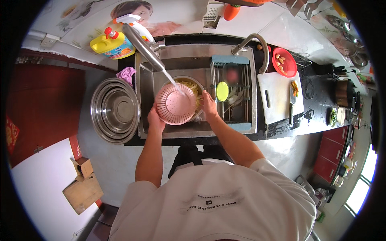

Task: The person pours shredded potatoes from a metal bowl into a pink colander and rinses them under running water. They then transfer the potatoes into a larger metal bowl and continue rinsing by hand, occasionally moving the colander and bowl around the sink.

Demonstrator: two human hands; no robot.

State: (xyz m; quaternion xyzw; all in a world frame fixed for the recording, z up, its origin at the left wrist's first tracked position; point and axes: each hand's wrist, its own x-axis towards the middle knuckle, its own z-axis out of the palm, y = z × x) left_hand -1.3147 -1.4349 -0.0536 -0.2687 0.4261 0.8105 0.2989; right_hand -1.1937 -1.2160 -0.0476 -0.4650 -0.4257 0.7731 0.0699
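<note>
My left hand [156, 117] holds a pink plastic colander [178, 105] by its lower left rim. The colander is above the basin of a stainless steel sink [150, 87], its slotted wall and perforated base visible. From a pull-out faucet [147, 49], a stream of water runs into it. Partly hidden beneath the colander sits a round metal bowl [197, 79] with pale yellow shredded strips [192, 86]. At the bowl's right rim is my right hand [209, 105], fingers by the strips; whether it grips the rim is unclear.
A drying rack [230, 59] spans the sink's right side, with a yellow-green oval item [222, 91]. Nested steel basins [116, 111] stand left. On the right are a white cutting board [273, 96], a knife [291, 111] and a red basket [285, 61]. A curved tap [265, 54] overhangs the sink edge.
</note>
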